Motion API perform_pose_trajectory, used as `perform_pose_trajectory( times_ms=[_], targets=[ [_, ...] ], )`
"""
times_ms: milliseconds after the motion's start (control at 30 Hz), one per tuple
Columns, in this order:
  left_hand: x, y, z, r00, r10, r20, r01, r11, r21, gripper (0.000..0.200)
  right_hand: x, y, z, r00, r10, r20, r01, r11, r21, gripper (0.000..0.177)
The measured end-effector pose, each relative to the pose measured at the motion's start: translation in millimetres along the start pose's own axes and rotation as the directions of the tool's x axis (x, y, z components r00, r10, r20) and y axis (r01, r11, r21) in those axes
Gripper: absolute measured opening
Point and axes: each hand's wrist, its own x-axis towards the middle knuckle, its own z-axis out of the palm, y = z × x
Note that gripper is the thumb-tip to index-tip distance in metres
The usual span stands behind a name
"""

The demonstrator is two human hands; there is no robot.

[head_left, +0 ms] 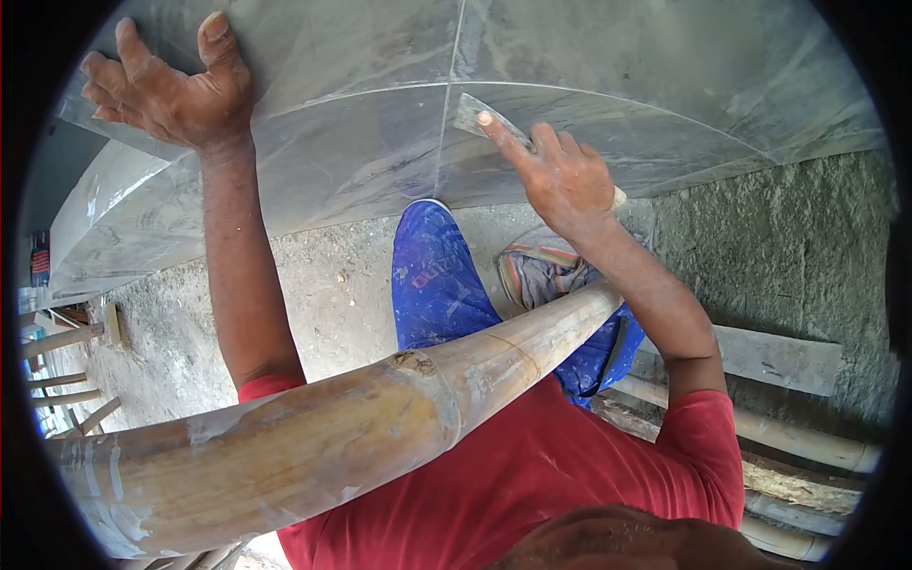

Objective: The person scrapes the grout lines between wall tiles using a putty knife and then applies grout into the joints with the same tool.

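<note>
My left hand (180,90) is at the upper left with its fingers spread, by the grey tiled surface (351,43), holding nothing. My right hand (565,180) is wrapped round the handle of a flat metal trowel (475,112), its index finger stretched along the blade. The blade lies at the tile face just right of the vertical joint, below the curved upper edge. Part of the handle end shows past my palm.
A thick bamboo pole (285,456) crosses in front of my chest. A striped cloth (532,266) lies beside my blue-clad knee (437,275). Rough concrete (779,247), a board (779,359) and more bamboo poles (807,442) are at the right; wooden sticks (62,339) stand at the left.
</note>
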Motion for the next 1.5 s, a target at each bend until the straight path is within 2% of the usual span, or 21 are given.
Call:
perform_pose_trajectory(
  times_ms=[133, 233, 367, 567, 667, 867, 933, 1100, 1167, 1200, 1233, 1267, 1300, 1333, 1367, 1400, 1433, 1500],
  targets=[
    [1, 1, -1, 1.000, -0.011, 0.012, 0.011, 1.000, -0.002, 0.086, -2, 2, -3, 0.999, 0.009, -0.033, -0.008, 1.000, 0.023, 0.076],
    [1, 1, -2, 0.999, -0.038, 0.019, 0.040, 0.997, -0.070, 0.090, -5, 5, -6, 1.000, 0.021, -0.010, -0.021, 1.000, -0.005, 0.075],
    [1, 3, -4, 0.998, -0.041, 0.042, 0.042, 0.999, -0.031, 0.089, -1, 2, -8, 0.998, 0.016, -0.068, -0.016, 1.000, -0.002, 0.073],
    [2, 3, -4, 0.999, 0.011, 0.041, -0.011, 1.000, -0.002, 0.087, -11, 12, -3, 0.998, 0.052, -0.036, -0.052, 0.999, -0.003, 0.073],
    [4, 6, -5, 0.999, 0.003, 0.049, -0.005, 1.000, 0.024, 0.085, -18, 27, -1, 0.995, 0.020, -0.094, -0.025, 0.999, -0.048, 0.073],
    [3, 9, -5, 0.998, 0.010, 0.057, -0.012, 1.000, 0.026, 0.086, -53, 57, 7, 0.996, 0.084, 0.027, -0.081, 0.992, -0.096, 0.070],
    [6, 14, -6, 0.998, 0.016, 0.061, -0.017, 1.000, 0.020, 0.085, -35, 46, 8, 0.997, 0.038, -0.073, -0.039, 0.999, -0.015, 0.069],
    [5, 10, -7, 0.994, 0.044, 0.100, -0.048, 0.998, 0.037, 0.082, -42, 59, 15, 0.991, 0.034, -0.131, -0.040, 0.998, -0.047, 0.067],
    [1, 23, -9, 0.998, -0.032, 0.054, 0.034, 0.999, -0.038, 0.075, -49, 65, 15, 0.992, 0.042, -0.122, -0.052, 0.996, -0.073, 0.067],
    [-3, 43, -13, 0.998, -0.022, 0.054, 0.024, 0.999, -0.042, 0.075, -51, 65, 14, 0.992, 0.052, -0.116, -0.059, 0.996, -0.066, 0.067],
    [-7, 71, -19, 0.985, -0.164, 0.055, 0.172, 0.966, -0.192, 0.069, -53, 63, 16, 0.992, 0.070, -0.106, -0.077, 0.995, -0.061, 0.067],
    [-12, 98, -28, 0.950, -0.302, 0.084, 0.312, 0.888, -0.338, 0.063, -52, 60, 20, 0.990, 0.090, -0.107, -0.097, 0.993, -0.060, 0.067],
    [-18, 115, -40, 0.905, -0.366, 0.219, 0.421, 0.683, -0.597, 0.056, -48, 56, 24, 0.985, 0.075, -0.154, -0.080, 0.996, -0.031, 0.069],
    [-29, 130, -49, 0.848, -0.378, 0.371, 0.510, 0.393, -0.765, 0.050, -44, 56, 33, 0.978, 0.057, -0.199, -0.059, 0.998, -0.003, 0.072],
    [-39, 156, -65, 0.796, -0.339, 0.502, 0.530, -0.011, -0.848, 0.050, -49, 58, 32, 0.975, 0.064, -0.211, -0.065, 0.998, 0.001, 0.072],
    [-45, 173, -75, 0.832, -0.031, 0.554, 0.529, -0.253, -0.810, 0.057, -53, 64, 30, 0.974, 0.070, -0.215, -0.074, 0.997, -0.010, 0.066],
    [-52, 201, -89, 0.806, 0.043, 0.590, 0.567, -0.339, -0.750, 0.063, -56, 68, 29, 0.973, 0.077, -0.219, -0.083, 0.996, -0.016, 0.060],
    [-55, 242, -93, 0.776, 0.341, 0.531, 0.619, -0.574, -0.536, 0.064, -60, 73, 34, 0.970, 0.099, -0.221, -0.103, 0.995, -0.006, 0.057]
  ],
)
